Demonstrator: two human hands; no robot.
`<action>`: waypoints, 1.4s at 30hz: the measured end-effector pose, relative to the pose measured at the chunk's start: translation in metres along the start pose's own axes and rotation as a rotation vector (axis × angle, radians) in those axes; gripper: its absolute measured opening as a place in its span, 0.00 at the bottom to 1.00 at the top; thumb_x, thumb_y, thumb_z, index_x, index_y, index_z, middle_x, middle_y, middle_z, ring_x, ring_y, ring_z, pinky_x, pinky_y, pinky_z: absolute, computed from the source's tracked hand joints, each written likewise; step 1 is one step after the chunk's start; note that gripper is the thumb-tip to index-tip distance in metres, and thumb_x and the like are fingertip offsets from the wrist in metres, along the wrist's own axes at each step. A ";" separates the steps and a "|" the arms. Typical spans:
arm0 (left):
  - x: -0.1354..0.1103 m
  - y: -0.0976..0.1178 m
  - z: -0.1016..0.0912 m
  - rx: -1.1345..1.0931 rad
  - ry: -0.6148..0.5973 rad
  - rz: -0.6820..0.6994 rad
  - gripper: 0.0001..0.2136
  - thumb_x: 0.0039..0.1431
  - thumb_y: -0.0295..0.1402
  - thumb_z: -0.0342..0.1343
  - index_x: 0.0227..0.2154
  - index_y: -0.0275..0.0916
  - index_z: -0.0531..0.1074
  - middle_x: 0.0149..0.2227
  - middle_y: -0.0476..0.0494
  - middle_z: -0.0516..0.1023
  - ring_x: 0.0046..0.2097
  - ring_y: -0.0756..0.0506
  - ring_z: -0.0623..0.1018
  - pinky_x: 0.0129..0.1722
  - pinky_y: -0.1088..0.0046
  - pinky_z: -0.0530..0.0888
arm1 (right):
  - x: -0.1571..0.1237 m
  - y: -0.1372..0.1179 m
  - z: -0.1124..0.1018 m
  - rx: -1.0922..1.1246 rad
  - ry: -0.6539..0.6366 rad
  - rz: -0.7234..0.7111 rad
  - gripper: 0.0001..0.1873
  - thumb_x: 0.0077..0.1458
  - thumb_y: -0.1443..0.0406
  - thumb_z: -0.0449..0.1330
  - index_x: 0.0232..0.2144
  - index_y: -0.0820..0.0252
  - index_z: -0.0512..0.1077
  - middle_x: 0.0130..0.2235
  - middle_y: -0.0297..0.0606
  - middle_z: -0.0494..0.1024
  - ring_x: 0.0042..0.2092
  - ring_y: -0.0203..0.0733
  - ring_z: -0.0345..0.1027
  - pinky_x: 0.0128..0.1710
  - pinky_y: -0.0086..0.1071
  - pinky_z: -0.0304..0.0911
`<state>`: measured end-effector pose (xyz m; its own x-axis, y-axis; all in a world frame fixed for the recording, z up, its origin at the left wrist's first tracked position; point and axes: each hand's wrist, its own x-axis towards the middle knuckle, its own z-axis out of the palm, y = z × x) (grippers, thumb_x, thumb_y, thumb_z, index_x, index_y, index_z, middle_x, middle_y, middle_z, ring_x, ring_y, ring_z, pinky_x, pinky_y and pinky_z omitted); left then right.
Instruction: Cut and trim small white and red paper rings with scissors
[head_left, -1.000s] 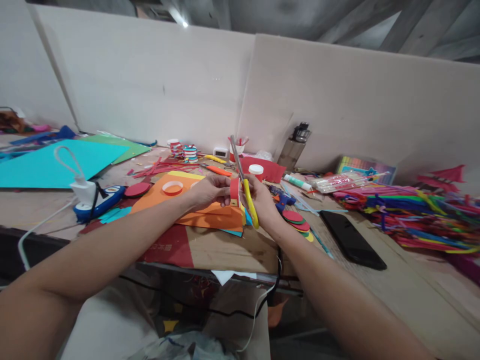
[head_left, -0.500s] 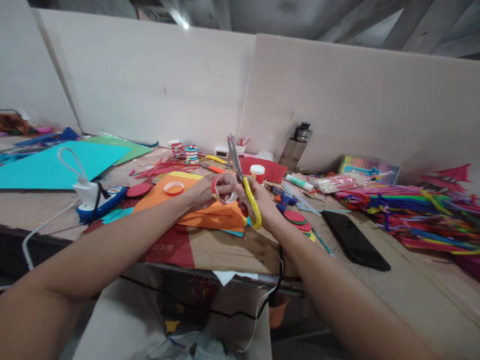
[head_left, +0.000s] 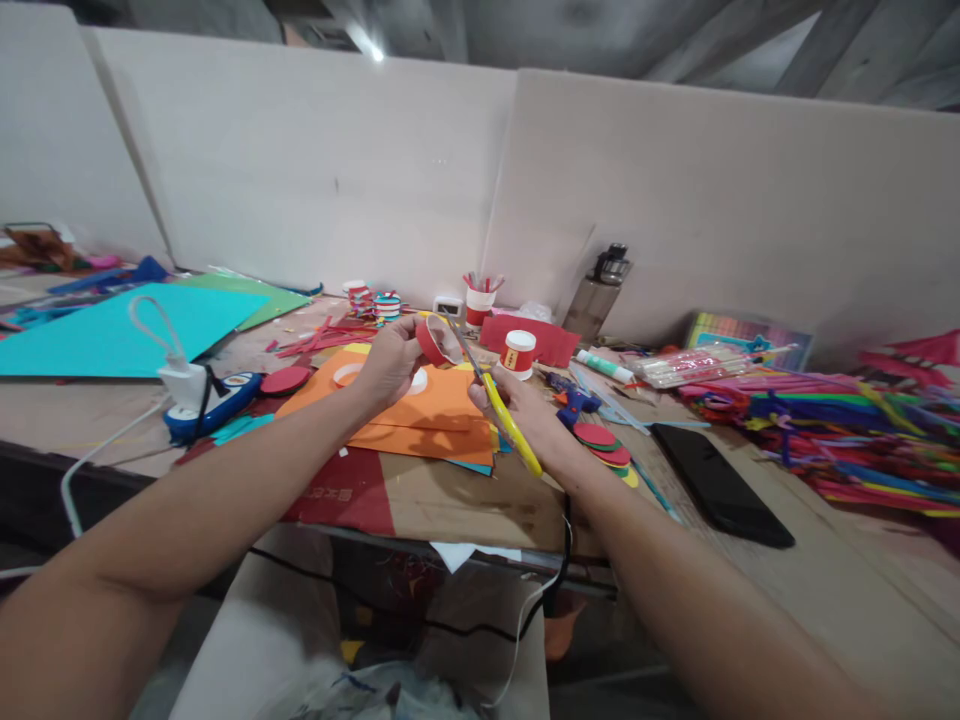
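Note:
My left hand [head_left: 391,368] pinches a red paper ring [head_left: 429,345] with a white inside, raised above the orange paper sheets [head_left: 420,440]. My right hand [head_left: 521,400] grips scissors [head_left: 513,425] with yellow handles, their blades pointing up and left beside the ring. Whether the blades touch its edge, I cannot tell. Below the ring, a white piece [head_left: 418,382] shows over the orange paper. Another red-and-white ring [head_left: 346,375] lies on the sheets by my left wrist. Just beyond my right hand stands a small red paper cup [head_left: 518,355] with a white top.
On the right lie a black phone [head_left: 720,485], a blue glue gun [head_left: 576,400], colored discs [head_left: 600,437] and bundled pipe cleaners [head_left: 840,430]. A bottle [head_left: 596,300] leans at the back wall. A blue power strip [head_left: 214,405] and a turquoise sheet [head_left: 127,325] are on the left.
My left hand has moved up and left with the ring, turning its red outside into view. The scissors have dropped slightly and tilted more to the left. A white piece now shows over the orange paper.

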<state>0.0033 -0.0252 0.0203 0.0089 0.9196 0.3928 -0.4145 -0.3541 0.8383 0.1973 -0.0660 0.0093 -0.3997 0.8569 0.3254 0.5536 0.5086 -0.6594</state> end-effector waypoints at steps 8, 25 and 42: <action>-0.001 0.002 0.000 0.022 0.011 0.005 0.14 0.38 0.33 0.69 0.24 0.33 0.71 0.25 0.50 0.75 0.26 0.55 0.73 0.28 0.79 0.70 | -0.002 -0.008 -0.003 0.122 -0.027 0.047 0.22 0.56 0.45 0.57 0.29 0.55 0.62 0.25 0.28 0.61 0.27 0.34 0.52 0.26 0.28 0.50; 0.001 0.005 -0.001 0.054 -0.025 0.027 0.12 0.40 0.34 0.68 0.23 0.34 0.70 0.24 0.48 0.75 0.31 0.49 0.78 0.33 0.74 0.75 | -0.003 -0.013 -0.001 0.170 -0.040 0.063 0.24 0.54 0.42 0.58 0.28 0.55 0.63 0.22 0.28 0.59 0.24 0.33 0.52 0.22 0.28 0.47; 0.007 0.008 -0.007 -0.023 -0.025 -0.132 0.14 0.40 0.32 0.70 0.23 0.35 0.69 0.21 0.52 0.70 0.24 0.55 0.71 0.22 0.81 0.67 | -0.006 -0.010 0.005 0.160 0.003 0.083 0.24 0.56 0.42 0.56 0.29 0.56 0.67 0.22 0.29 0.62 0.23 0.33 0.53 0.22 0.28 0.47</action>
<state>-0.0063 -0.0203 0.0269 0.0879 0.9533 0.2889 -0.4288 -0.2256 0.8748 0.1907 -0.0769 0.0106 -0.3551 0.8957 0.2676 0.4609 0.4168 -0.7835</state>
